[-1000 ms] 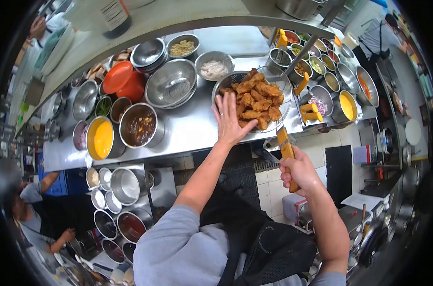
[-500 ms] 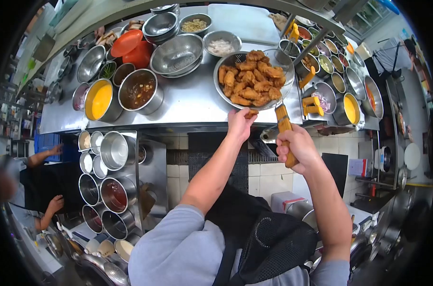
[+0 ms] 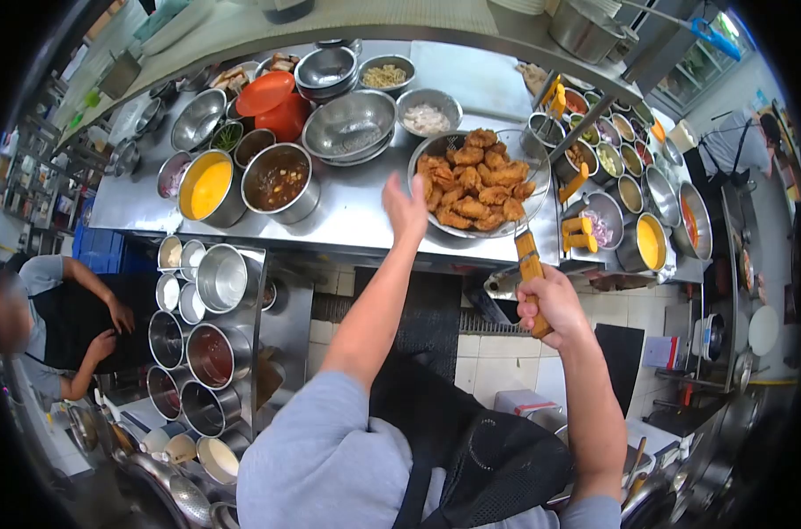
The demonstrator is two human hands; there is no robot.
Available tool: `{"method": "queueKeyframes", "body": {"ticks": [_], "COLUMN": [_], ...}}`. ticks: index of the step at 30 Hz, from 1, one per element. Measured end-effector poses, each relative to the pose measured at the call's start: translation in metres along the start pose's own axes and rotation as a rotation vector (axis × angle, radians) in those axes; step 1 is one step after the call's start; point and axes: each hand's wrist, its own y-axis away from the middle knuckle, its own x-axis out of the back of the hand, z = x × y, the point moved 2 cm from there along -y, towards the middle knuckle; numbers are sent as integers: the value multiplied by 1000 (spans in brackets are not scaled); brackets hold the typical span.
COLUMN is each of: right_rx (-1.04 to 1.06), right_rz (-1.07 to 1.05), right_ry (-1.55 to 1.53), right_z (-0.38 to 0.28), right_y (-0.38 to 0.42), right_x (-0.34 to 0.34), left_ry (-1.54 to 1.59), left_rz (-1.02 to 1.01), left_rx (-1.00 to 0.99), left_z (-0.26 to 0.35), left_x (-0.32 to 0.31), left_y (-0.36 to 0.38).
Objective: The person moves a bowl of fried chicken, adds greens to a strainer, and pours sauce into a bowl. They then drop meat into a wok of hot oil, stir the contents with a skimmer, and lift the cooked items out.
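Our right grip (image 3: 555, 304) is closed firmly around the wooden handle (image 3: 529, 254) of a wire strainer (image 3: 544, 192), just past the front edge of the tabletop (image 3: 356, 222). The handle slopes up and away from us to the mesh, which lies over the right side of a metal bowl (image 3: 415, 167). The brown fried pieces (image 3: 475, 181) are heaped in the bowl and toward the strainer; we cannot tell which of them rest on the mesh. Our left grip (image 3: 406, 209) is wide, its fingers extended and the thumb apart, blurred, just left of the bowl; we cannot tell whether it touches the rim. Behind it we see a perforated bowl (image 3: 352, 123), and farther left a pot of brown sauce (image 3: 299, 207) beside a pot of yellow liquid (image 3: 230, 212). To the right of the strainer sits a bowl of chopped purple pieces (image 3: 600, 220). Well apart from us, at the left, a co-worker (image 3: 43, 282) in a dark apron has both hands near the waist.
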Motion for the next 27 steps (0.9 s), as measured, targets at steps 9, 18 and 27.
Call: {"method": "queueKeyframes", "body": {"ticks": [9,18,27], "right_rx": [0,-7,58], "right_rz": [35,96,246], "right_ry": [206,360,717], "right_z": [-23,-32,-38], "right_y": [3,6,17], "right_x": [9,7,-5], "left_ry": [605,-160,-432], "left_rz": [-474,-76,-627], "left_rx": [587,-159,-863], "left_z": [1,-14,68], "left_x": [-6,3,-48], "left_y": [33,48,-26]}}
